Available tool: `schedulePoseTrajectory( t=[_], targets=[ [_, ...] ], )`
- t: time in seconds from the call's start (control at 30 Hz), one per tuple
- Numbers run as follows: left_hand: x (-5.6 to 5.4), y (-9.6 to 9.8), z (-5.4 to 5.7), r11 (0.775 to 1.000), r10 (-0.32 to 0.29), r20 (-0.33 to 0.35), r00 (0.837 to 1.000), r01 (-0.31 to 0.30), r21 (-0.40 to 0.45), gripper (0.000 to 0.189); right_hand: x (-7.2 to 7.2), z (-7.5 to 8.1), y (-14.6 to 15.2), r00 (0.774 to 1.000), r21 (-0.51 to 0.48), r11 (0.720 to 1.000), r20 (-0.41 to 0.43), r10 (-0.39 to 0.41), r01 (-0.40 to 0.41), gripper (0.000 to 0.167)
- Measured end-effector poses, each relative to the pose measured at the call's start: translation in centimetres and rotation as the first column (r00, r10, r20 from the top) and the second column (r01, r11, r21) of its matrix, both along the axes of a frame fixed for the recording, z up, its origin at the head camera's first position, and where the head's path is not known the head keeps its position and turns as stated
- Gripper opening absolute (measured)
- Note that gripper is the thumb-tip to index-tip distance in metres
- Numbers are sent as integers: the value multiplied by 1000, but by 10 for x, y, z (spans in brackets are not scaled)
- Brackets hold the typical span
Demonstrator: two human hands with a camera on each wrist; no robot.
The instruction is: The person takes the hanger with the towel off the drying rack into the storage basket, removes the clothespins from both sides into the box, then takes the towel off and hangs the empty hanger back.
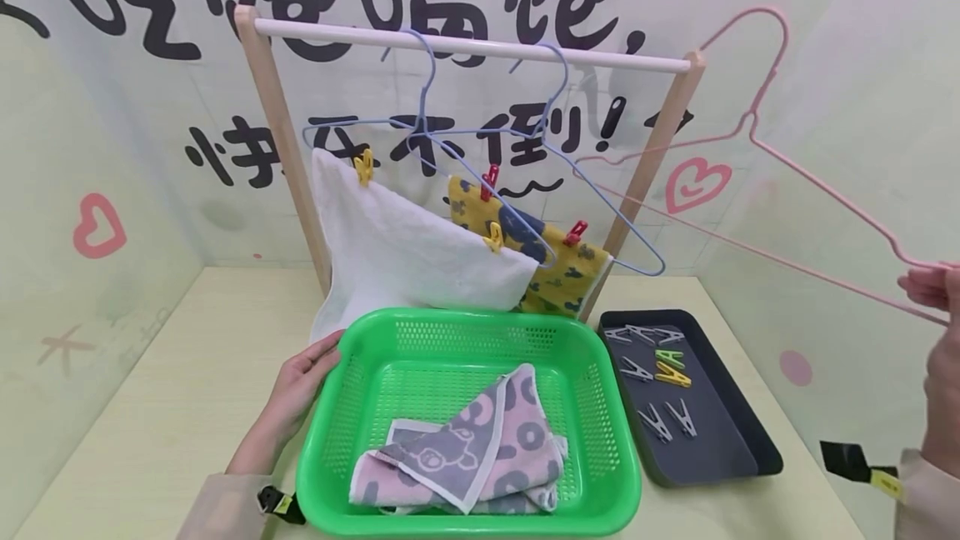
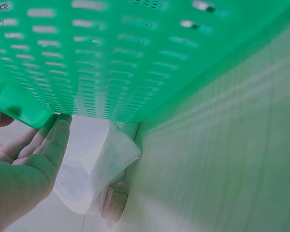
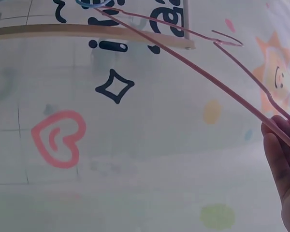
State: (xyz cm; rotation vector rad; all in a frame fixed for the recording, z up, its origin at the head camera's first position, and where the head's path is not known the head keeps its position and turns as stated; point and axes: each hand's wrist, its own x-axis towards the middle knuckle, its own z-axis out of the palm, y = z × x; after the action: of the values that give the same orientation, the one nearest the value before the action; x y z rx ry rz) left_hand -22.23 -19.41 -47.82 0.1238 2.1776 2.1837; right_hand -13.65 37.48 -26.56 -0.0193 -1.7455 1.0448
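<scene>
A: A pale wall (image 1: 142, 161) with dark lettering and pink hearts stands behind a light counter (image 1: 142, 407). What's on it?

B: A wooden rack with a white rail (image 1: 480, 46). Two blue hangers hang from it — the left one (image 1: 422, 107) carries a white cloth (image 1: 405, 240) with yellow pegs (image 1: 363, 167), the right one (image 1: 551, 107) a patterned yellow cloth (image 1: 566, 282) with red pegs (image 1: 489, 182).

A: And the pink hanger (image 1: 753, 113)?

B: In the air at the right, off the rail, its hook near the rail's right end. The right hand (image 1: 947, 357) pinches it at its lower corner, between thumb and fingers.

A: The left hand (image 1: 296, 386)?

B: At the left rim of the green basket (image 1: 472, 522) — fingers fairly straight and close together, touching the rim.

A: Anything inside?

B: A pink-and-grey cloth (image 1: 517, 432), loosely folded, with a bear's face showing.

A: What sits right of the basket?

B: A dark tray (image 1: 723, 423), just beside it, with several grey pegs (image 1: 681, 417), one green peg (image 1: 669, 357) and one yellow peg (image 1: 672, 374).
</scene>
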Motion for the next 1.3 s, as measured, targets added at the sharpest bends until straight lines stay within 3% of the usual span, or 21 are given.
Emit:
schedulePoseTrajectory(
  t=[0.1, 0.13, 0.2, 0.3, 0.33, 0.47, 0.53, 0.77, 0.97, 1.13, 1.23, 1.3],
  targets=[
    [1, 1, 1, 1000, 4, 3, 1000, -4, 12, 52, -5, 5, -6, 994, -51, 997, 96, -54, 59, 24],
    [1, 1, 1, 1000, 5, 2, 1000, -5, 17, 52, -8, 6, -10, 996, -111, 994, 85, -17, 27, 22],
    [1, 2, 1, 1000, 5, 2, 1000, -5, 25, 52, -18, 6, -17, 991, -228, 965, -56, 120, -130, 15],
    [1, 3, -1, 999, 6, -6, 1000, -5, 36, 51, -32, 1, -24, 930, -261, 909, -262, 258, -326, 14],
    [1, 3, -1, 999, 6, -9, 1000, -5, 36, 51, -36, -2, -26, 920, -252, 906, -288, 266, -340, 14],
    [0, 5, -2, 1000, 2, -21, 1000, -2, 21, 49, -44, -13, -30, 933, -209, 934, -279, 227, -290, 19],
    [0, 5, -1, 1000, 0, -21, 1000, 0, 8, 49, -46, -16, -34, 921, -225, 920, -299, 250, -322, 18],
    [0, 3, 0, 999, -1, -14, 1000, 1, -33, 50, -47, -26, -52, 919, -244, 909, -293, 264, -339, 18],
    [1, 1, 1, 999, -1, -5, 1000, 0, -46, 50, -52, -38, -49, 898, -263, 882, -317, 304, -391, 17],
    [1, 0, 1, 999, 5, -4, 1000, -6, -50, 50, -57, -49, -45, 905, -279, 873, -274, 327, -400, 12],
    [1, 0, 2, 999, 9, -3, 1000, -9, -48, 50, -57, -55, -45, 931, -296, 886, -187, 313, -358, 14],
    [1, 0, 2, 999, 9, -2, 1000, -9, -48, 50, -56, -58, -45, 962, -274, 922, -71, 264, -273, 17]
  ],
)
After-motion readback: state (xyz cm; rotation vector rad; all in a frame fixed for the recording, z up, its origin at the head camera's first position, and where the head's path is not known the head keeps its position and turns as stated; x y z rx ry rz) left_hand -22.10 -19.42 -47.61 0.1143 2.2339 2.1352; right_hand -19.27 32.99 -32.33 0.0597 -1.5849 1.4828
